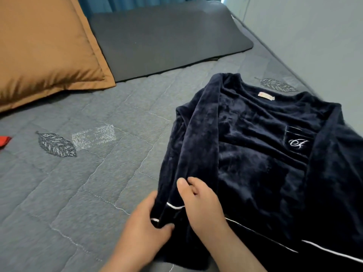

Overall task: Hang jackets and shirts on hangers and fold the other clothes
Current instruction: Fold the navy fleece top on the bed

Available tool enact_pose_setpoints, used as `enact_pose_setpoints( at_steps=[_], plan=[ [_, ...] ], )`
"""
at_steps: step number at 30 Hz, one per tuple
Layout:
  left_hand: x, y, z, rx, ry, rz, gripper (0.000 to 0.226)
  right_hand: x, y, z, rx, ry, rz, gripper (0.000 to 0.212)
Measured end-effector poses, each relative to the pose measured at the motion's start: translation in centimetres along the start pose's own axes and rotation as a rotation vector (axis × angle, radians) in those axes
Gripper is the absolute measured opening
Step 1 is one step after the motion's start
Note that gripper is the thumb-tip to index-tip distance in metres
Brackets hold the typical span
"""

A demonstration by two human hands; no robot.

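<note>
Dark navy plush fleece top with white piping (255,154) spread flat on the bed, directly ahead and to the right of both hands. Long axis running from the hem near the hands up and away to the neckline at the far end, tilted slightly to the right. Front side up, chest pocket showing beyond and right of the right hand. Left-side sleeve folded inward over the body, lying as a long band from the far shoulder down to the cuff between the hands.

Left hand (141,232) curled around the sleeve's cuff edge, thumb on top near the white piping, fingers tucked beneath the fabric. Right hand (202,201) just beside it, thumb and fingers pinching the same sleeve a little farther up, knuckles resting on the garment.

Under everything, a grey quilted bedspread with stitched diamond lines and embroidered leaf motifs (88,183); one leaf far left of the left hand, another beyond the garment's collar. Ahead and left of the hands, a large tan-brown satin pillow (45,48). Straight ahead past the garment, a flat dark grey cushion (167,38). At the extreme left edge, a scrap of red fabric (4,141). Teal curtain (137,2) behind the bed, pale grey wall (314,36) along the right.

Small pinkish label (266,96) inside the neckline, text unreadable. White cursive embroidered monogram (297,143) on the pocket, letter not clearly legible.
</note>
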State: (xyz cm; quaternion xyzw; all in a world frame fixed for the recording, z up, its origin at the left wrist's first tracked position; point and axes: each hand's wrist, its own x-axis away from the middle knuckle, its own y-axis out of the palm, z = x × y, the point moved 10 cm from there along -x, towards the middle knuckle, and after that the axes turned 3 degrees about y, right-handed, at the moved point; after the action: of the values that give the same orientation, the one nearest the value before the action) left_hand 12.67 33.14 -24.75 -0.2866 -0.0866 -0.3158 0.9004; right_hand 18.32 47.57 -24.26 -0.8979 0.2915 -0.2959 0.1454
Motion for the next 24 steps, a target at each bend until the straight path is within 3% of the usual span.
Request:
enact_pose_setpoints(
  at_steps=[2, 4, 6, 8, 10, 11, 14, 16, 19, 22, 24],
  plan=[
    [2.1, 2.1, 0.0, -0.009, -0.015, -0.008, 0.081, -1.3, 1.2, 0.4, -0.024, 0.117, -0.113, 0.06],
    [3.1, 5.1, -1.7, 0.217, -0.107, -0.134, 0.08, -2.2, 1.4, 1.2, 0.054, 0.137, -0.135, 0.064],
    [3.0, 6.1, -2.1, 0.508, -0.211, -0.225, 0.062, -2.3, 1.1, 2.6, -0.047, 0.166, -0.137, 0.039],
    [0.7, 4.6, -1.7, 0.668, -0.268, -0.155, 0.042, -1.7, 0.9, 4.0, -0.206, 0.167, -0.177, 0.02],
    [-3.4, 1.1, 0.1, 0.602, -0.182, 0.086, 0.018, -0.8, 1.3, 5.1, -0.292, 0.127, -0.228, 0.035],
    [-5.7, 0.3, 2.4, 0.51, -0.079, 0.097, 0.024, -0.5, 1.5, 5.3, -0.292, 0.094, -0.235, 0.046],
    [-12.3, 4.2, 7.1, 0.313, 0.059, -0.146, 0.083, 0.2, 2.3, 5.1, -0.254, -0.015, -0.251, 0.073],
    [-14.6, 8.1, 8.5, 0.123, 0.138, -0.269, 0.102, 0.3, 2.6, 5.2, -0.23, -0.063, -0.239, 0.084],
    [-15.3, 10.4, 9.1, -0.051, 0.25, -0.207, 0.095, 0.1, 2.9, 4.9, -0.23, -0.12, -0.237, 0.086],
    [-15.0, 8.9, 9.0, 0.011, 0.218, -0.042, 0.085, 0.3, 2.3, 4.8, -0.311, -0.059, -0.241, 0.08],
    [-14.4, 8.4, 10.0, 0.036, 0.216, -0.022, 0.08, 0.8, 1.2, 4.4, -0.373, -0.03, -0.284, 0.083]
  ],
)
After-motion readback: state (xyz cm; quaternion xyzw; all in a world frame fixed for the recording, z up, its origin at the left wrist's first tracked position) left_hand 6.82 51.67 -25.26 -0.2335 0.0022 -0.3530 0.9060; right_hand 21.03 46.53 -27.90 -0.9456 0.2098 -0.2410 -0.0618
